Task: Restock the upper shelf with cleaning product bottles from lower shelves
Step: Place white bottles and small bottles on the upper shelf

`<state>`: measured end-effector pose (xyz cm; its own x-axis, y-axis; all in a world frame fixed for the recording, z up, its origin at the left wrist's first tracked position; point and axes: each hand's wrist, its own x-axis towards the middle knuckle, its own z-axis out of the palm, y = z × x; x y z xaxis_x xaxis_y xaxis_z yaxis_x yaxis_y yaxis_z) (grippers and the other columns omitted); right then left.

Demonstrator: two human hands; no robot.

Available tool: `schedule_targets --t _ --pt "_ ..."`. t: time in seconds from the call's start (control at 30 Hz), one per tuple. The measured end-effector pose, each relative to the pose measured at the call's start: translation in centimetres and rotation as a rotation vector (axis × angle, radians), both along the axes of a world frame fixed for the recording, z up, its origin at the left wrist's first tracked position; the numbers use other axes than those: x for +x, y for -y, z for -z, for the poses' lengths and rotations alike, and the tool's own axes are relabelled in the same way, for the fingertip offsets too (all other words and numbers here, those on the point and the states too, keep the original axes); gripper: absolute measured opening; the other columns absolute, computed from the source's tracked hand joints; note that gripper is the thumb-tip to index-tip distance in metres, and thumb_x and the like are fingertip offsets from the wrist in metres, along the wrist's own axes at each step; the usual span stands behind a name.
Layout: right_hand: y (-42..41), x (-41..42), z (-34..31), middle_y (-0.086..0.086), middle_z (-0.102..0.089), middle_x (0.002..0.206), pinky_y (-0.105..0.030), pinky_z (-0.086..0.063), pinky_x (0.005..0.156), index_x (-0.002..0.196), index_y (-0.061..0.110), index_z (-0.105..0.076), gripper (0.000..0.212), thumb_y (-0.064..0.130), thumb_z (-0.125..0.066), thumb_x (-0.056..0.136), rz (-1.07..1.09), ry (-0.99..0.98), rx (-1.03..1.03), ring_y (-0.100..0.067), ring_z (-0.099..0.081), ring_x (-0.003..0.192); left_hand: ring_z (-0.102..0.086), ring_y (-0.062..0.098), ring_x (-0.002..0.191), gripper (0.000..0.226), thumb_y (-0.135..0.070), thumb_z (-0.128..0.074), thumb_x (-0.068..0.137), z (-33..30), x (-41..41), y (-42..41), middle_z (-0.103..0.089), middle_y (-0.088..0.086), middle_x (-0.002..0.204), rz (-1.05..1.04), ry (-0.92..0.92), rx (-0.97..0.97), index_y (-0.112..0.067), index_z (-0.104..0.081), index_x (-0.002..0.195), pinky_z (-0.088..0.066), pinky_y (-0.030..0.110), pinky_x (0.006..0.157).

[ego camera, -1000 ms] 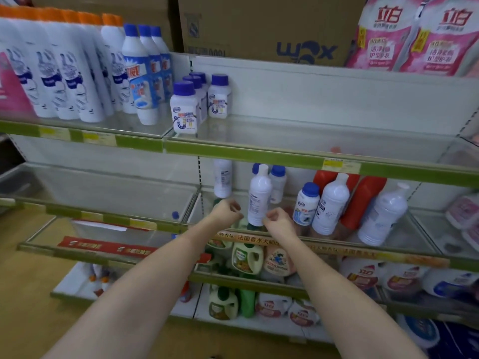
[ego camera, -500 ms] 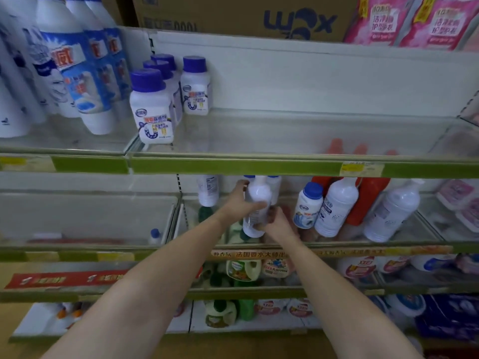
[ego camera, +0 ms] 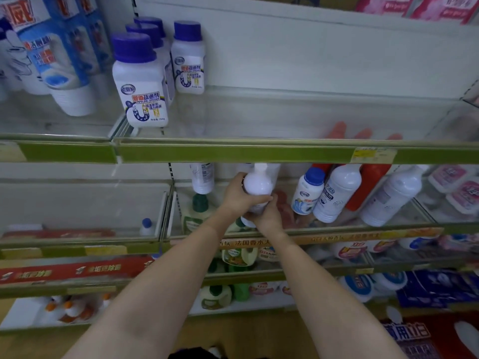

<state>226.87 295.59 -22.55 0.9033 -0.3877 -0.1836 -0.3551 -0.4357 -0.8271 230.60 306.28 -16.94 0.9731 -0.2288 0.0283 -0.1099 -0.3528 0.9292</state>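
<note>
Fingers (ego camera: 261, 199) of the left hand (ego camera: 237, 194) are wrapped round the upper body of a white bottle (ego camera: 256, 186); the right hand (ego camera: 267, 216) is curled round its lower part from beneath. One second earlier both hands were only reaching at the shelf lip and the bottle stood upright among its neighbours. It is now seen lifted clear of the lower shelf (ego camera: 363, 230) and tipped toward the camera, with its cap just under the green edge strip of the upper shelf (ego camera: 233, 152). The pick is judged done; transfer upward remains. The bottle is smooth, matte white plastic, round-shouldered and narrow-necked. The upper shelf is fronted by a clear glossy guard, with open floor right of the squat purple-capped jars (ego camera: 141, 81). Slanted white bottles (ego camera: 337, 193) are noted beside the gap.
</note>
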Motion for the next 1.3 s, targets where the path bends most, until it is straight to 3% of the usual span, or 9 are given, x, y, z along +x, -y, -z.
schedule_targets --t 0.17,0.23,0.4,0.57,0.7,0.9,1.03,1.13,1.3 --pt "-0.1 -2.4 0.0 0.001 -0.058 0.122 -0.027 -0.047 0.084 0.137 0.017 -0.045 0.077 0.027 -0.087 0.073 0.005 0.076 0.012 -0.016 -0.058 0.106 -0.062 0.021 0.102 0.065 -0.029 -0.096 0.059 -0.1 -2.2 -0.3 -0.064 -0.001 0.107 -0.058 -0.02 -0.091 -0.017 -0.057 0.109 -0.054 0.037 0.082" --pt "0.0 -3.8 -0.5 0.003 -0.061 0.121 -0.029 -0.049 0.087 0.136 0.021 -0.048 0.078 0.036 -0.086 0.069 0.026 0.107 0.068 -0.015 -0.059 0.107 -0.062 0.019 0.103 0.074 -0.036 -0.097 0.054 -0.4 -3.2 -0.1 -0.065 -0.002 0.11 -0.035 0.0 -0.1 -0.018 -0.058 0.114 -0.055 0.037 0.083" --pt "1.1 -7.2 -2.4 0.011 -0.058 0.112 -0.032 -0.049 0.083 0.134 0.029 -0.042 0.084 0.039 -0.09 0.066 -0.065 0.05 0.044 -0.013 -0.059 0.101 -0.063 0.006 0.087 0.064 -0.035 -0.095 0.058 -2.1 -5.9 0.2 -0.067 -0.006 0.099 -0.121 -0.083 -0.176 -0.014 -0.062 0.109 -0.049 0.02 0.065" --pt "1.7 -12.0 -2.1 0.004 -0.062 0.114 -0.039 -0.052 0.082 0.126 0.028 -0.039 0.084 0.042 -0.088 0.06 -0.128 -0.096 0.109 -0.02 -0.064 0.101 -0.072 0.018 0.087 0.072 -0.056 -0.091 0.045 -0.5 -9.1 -0.2 -0.074 0.001 0.097 -0.202 -0.327 -0.25 -0.015 -0.067 0.1 -0.06 0.039 0.08" --pt "1.3 -15.7 -0.1 -0.001 -0.07 0.105 -0.043 -0.059 0.078 0.119 0.02 -0.056 0.07 0.033 -0.087 0.058 -0.163 -0.151 0.256 -0.017 -0.07 0.09 -0.074 0.023 0.085 0.079 -0.06 -0.092 0.039 1.8 -13.1 -0.2 -0.076 0.005 0.094 -0.287 -0.494 -0.35 -0.011 -0.068 0.097 -0.061 0.042 0.082" --pt "-0.4 -21.2 3.6 -0.002 -0.074 0.097 -0.046 -0.061 0.081 0.111 0.02 -0.063 0.066 0.037 -0.085 0.052 -0.202 -0.274 0.33 -0.021 -0.073 0.085 -0.074 0.024 0.093 0.091 -0.066 -0.088 0.052 6.0 -18.6 -2.3 -0.075 0.008 0.106 -0.233 -0.755 -0.383 -0.009 -0.064 0.119 -0.059 0.041 0.083" --pt "-1.6 -24.0 5.6 -0.003 -0.076 0.091 -0.042 -0.063 0.077 0.104 0.016 -0.067 0.062 0.03 -0.087 0.047 -0.2 -0.371 0.41 -0.022 -0.075 0.081 -0.069 0.027 0.104 0.06 -0.051 -0.082 0.073 8.5 -22.4 -4.8 -0.073 0.011 0.113 -0.227 -0.865 -0.441 -0.01 -0.068 0.115 -0.053 0.043 0.097" --pt "-2.9 -25.8 6.7 -0.004 -0.077 0.093 -0.044 -0.063 0.08 0.104 0.015 -0.068 0.051 0.022 -0.089 0.057 -0.209 -0.435 0.508 -0.024 -0.075 0.083 -0.066 0.031 0.112 0.056 -0.042 -0.081 0.077 10.5 -24.3 -6.5 -0.07 0.014 0.12 -0.269 -0.938 -0.551 -0.007 -0.066 0.119 -0.049 0.048 0.104" --pt "-4.8 -27.6 8.0 -0.006 -0.076 0.098 -0.04 -0.062 0.079 0.104 0.014 -0.067 0.044 0.022 -0.089 0.067 -0.204 -0.493 0.582 -0.023 -0.074 0.085 -0.068 0.032 0.098 0.058 -0.036 -0.079 0.078 13.0 -25.2 -7.6 -0.072 0.017 0.105 -0.293 -1.08 -0.716 -0.002 -0.062 0.122 -0.053 0.047 0.096"
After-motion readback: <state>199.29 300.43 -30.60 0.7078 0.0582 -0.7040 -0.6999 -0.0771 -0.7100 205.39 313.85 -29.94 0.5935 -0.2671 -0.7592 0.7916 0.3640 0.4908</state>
